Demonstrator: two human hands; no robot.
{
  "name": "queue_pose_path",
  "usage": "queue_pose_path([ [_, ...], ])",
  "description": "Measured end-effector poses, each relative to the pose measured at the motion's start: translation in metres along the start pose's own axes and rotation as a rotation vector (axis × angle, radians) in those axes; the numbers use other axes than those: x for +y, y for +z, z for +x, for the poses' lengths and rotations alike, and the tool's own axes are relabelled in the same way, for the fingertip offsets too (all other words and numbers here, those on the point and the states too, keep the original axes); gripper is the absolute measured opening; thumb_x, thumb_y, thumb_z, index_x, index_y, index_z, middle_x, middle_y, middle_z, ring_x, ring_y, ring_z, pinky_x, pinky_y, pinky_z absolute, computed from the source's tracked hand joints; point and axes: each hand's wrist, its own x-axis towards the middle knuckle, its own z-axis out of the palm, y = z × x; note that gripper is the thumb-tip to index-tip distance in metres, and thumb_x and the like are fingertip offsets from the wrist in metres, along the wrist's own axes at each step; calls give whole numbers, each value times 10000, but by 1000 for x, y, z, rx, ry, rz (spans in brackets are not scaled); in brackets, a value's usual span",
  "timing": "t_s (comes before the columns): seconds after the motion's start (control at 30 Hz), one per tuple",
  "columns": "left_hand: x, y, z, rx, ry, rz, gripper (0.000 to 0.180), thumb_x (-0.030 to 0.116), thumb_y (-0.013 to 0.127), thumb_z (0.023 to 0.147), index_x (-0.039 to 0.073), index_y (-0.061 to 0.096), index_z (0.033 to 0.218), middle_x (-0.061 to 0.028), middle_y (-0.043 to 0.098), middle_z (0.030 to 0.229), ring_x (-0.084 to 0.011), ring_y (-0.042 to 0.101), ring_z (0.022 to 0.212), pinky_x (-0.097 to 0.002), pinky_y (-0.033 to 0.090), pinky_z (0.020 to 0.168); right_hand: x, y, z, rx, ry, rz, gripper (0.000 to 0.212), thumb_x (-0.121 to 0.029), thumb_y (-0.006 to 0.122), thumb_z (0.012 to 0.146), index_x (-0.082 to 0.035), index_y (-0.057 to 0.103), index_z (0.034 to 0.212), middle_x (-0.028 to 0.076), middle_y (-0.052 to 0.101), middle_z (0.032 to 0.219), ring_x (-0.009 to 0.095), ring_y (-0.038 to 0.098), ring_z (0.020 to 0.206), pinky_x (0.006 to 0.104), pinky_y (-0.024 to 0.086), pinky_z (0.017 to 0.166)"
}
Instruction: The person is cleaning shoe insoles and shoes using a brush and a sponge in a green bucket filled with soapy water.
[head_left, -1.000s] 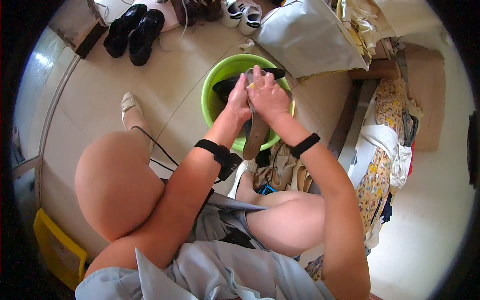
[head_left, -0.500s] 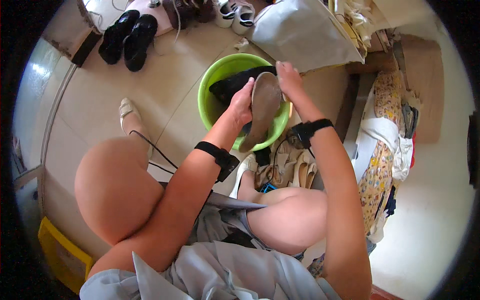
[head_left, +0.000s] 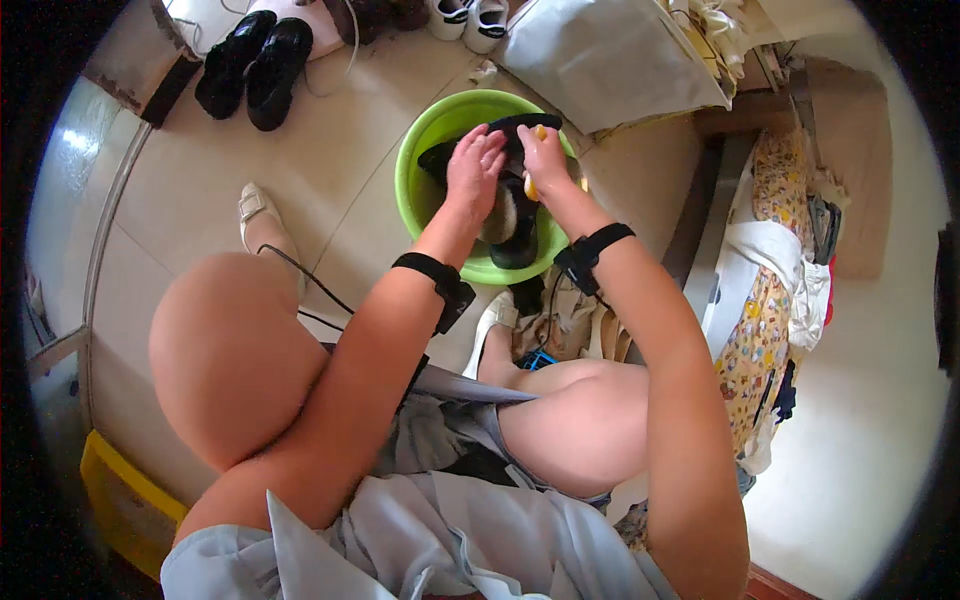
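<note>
The bright green basin [head_left: 409, 200] stands on the floor in front of me with black shoes [head_left: 517, 242] in it. A greyish-beige patch, a sole or insole, shows on the shoe below my hands. Over the basin's left half is my left hand [head_left: 474, 170], its fingers stretched and slightly apart, holding nothing. Close on its right, my right hand [head_left: 545, 158] is closed round a yellow thing [head_left: 531, 188] whose ends stick out above and below the fist; its kind is hidden. Dark shoe material lies beneath both hands.
Black shoes [head_left: 276, 75] and white shoes [head_left: 487, 24] stand on the floor at the back. Behind the basin is a large grey-white bag [head_left: 610, 60]. Patterned cloth [head_left: 765, 300] hangs at the right. A yellow frame [head_left: 120, 500] is at lower left.
The shoe that both hands held sole up has gone down into the basin. My left hand has let go and opened; my right hand has moved left and now shows a yellow thing in its grip.
</note>
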Motion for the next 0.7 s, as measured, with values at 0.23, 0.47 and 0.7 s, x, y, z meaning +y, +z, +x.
queue_pose_path([
  [0.23, 19, -84, 1, 124, -113, 1078, 262, 205, 577, 806, 71, 624, 1027, -75, 594, 1070, -209, 569, 982, -359, 450, 834, -11, -14, -34, -474, 437, 395, 246, -281, 567, 854, -103, 411, 920, 39, 427, 701, 108, 405, 502, 259, 370, 414],
  [0.47, 17, -73, -25, -26, 50, 2497, 388, 227, 603, 757, 71, 555, 1109, -132, 581, 1038, -289, 592, 941, -427, 469, 806, 3, -48, -29, -592, 557, 563, 320, -325, 496, 912, -54, 443, 1074, 127, 543, 830, 181, 530, 604, 307, 496, 540],
  [0.7, 1, -98, -30, -181, 20, 2607, 330, 164, 561, 783, 115, 592, 1108, -99, 645, 1017, -236, 622, 929, -348, 465, 773, 2, -55, -29, -627, 551, 595, 336, -344, 486, 916, -60, 436, 1088, 129, 545, 834, 175, 536, 603, 322, 510, 549],
])
